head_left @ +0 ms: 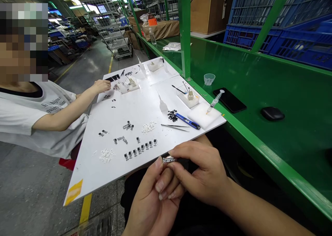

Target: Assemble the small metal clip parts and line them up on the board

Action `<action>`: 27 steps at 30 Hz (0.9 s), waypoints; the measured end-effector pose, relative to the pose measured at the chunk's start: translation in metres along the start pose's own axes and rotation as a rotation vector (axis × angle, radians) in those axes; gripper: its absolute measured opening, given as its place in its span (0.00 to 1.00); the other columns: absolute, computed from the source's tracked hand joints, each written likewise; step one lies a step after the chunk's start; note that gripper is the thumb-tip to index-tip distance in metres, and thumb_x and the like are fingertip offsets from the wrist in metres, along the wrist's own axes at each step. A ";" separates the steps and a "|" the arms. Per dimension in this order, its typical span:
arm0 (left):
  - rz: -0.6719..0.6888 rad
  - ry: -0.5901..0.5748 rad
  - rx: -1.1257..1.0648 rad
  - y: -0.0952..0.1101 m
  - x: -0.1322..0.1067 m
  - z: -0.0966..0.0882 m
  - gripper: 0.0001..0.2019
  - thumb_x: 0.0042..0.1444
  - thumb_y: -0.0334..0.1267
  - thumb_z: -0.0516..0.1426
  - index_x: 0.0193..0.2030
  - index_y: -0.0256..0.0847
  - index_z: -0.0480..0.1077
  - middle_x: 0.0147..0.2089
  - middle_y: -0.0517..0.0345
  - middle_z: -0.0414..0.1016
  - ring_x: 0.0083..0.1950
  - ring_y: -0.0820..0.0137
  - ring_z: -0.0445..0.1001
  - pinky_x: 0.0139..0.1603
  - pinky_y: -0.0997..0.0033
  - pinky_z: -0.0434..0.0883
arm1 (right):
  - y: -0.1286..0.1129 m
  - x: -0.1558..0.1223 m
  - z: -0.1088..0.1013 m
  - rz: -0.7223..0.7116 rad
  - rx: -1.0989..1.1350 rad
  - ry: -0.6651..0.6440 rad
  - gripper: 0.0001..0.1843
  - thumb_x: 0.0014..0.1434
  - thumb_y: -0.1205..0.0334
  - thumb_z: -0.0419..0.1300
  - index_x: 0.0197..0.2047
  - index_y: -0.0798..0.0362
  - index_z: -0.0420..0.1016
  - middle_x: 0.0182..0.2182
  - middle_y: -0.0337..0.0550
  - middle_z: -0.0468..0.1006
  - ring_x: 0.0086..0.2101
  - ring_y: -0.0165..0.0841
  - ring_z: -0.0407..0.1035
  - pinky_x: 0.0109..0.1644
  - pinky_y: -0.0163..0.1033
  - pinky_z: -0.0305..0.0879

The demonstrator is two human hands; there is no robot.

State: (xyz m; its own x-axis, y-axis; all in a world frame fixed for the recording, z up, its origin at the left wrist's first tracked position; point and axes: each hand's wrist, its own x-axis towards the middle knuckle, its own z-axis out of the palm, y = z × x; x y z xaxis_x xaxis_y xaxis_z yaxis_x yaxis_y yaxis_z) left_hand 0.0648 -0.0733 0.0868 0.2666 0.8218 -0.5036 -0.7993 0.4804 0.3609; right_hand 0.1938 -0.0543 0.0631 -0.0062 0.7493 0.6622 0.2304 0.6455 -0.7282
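Note:
A small silvery metal part (169, 159) is pinched between my two hands, just off the near edge of the white board (103, 180). My left hand (158, 191) grips its left end with thumb and curled fingers. Thumb and forefinger of my right hand (201, 172) close on its right end. Beyond my hands, similar small metal parts (142, 148) stand in a row, with more loose metal parts (128, 125) behind. White slivers (107, 155) lie in one pile, and a second white pile (148, 126) lies farther back. Tweezers (175, 126) rest near a blue utility knife (188, 120).
Black bits (172, 116), a dropper bottle (163, 105), a clear tray (188, 97) and a syringe (215, 101) sit at the board's right. A green ledge holds a phone (229, 100), black case (272, 113) and plastic cup (209, 79). A co-worker's hand (102, 86) is at left.

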 end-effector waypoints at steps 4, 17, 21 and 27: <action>-0.011 0.010 -0.005 0.001 0.000 -0.001 0.12 0.49 0.33 0.70 0.24 0.35 0.71 0.15 0.72 0.60 0.16 0.84 0.58 0.19 0.81 0.63 | 0.000 0.001 0.000 -0.010 -0.024 0.014 0.11 0.56 0.74 0.64 0.42 0.53 0.78 0.32 0.46 0.84 0.34 0.34 0.78 0.41 0.37 0.77; 0.024 0.033 -0.023 -0.003 0.002 -0.004 0.11 0.52 0.33 0.68 0.24 0.35 0.72 0.16 0.72 0.61 0.16 0.84 0.58 0.18 0.81 0.64 | 0.006 -0.002 0.003 -0.113 -0.051 0.034 0.08 0.56 0.78 0.63 0.39 0.59 0.79 0.32 0.51 0.84 0.33 0.35 0.79 0.41 0.38 0.77; 0.023 0.040 -0.026 -0.004 0.002 -0.003 0.12 0.51 0.33 0.69 0.23 0.35 0.71 0.15 0.71 0.62 0.16 0.85 0.58 0.18 0.81 0.65 | 0.006 -0.002 0.004 -0.118 -0.041 0.038 0.08 0.55 0.78 0.64 0.39 0.60 0.79 0.32 0.53 0.84 0.33 0.36 0.79 0.40 0.39 0.77; 0.025 0.049 -0.032 -0.005 0.003 -0.003 0.12 0.50 0.32 0.69 0.23 0.35 0.71 0.16 0.71 0.62 0.16 0.85 0.58 0.17 0.81 0.65 | 0.009 -0.002 0.004 -0.117 -0.037 0.035 0.08 0.55 0.78 0.64 0.39 0.61 0.80 0.32 0.53 0.84 0.33 0.36 0.79 0.39 0.40 0.78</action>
State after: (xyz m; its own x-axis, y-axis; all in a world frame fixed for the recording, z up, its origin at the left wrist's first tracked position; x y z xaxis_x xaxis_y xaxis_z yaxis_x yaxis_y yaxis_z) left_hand 0.0681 -0.0741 0.0812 0.2200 0.8169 -0.5331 -0.8222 0.4493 0.3493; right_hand 0.1918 -0.0497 0.0548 -0.0019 0.6631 0.7485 0.2662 0.7219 -0.6388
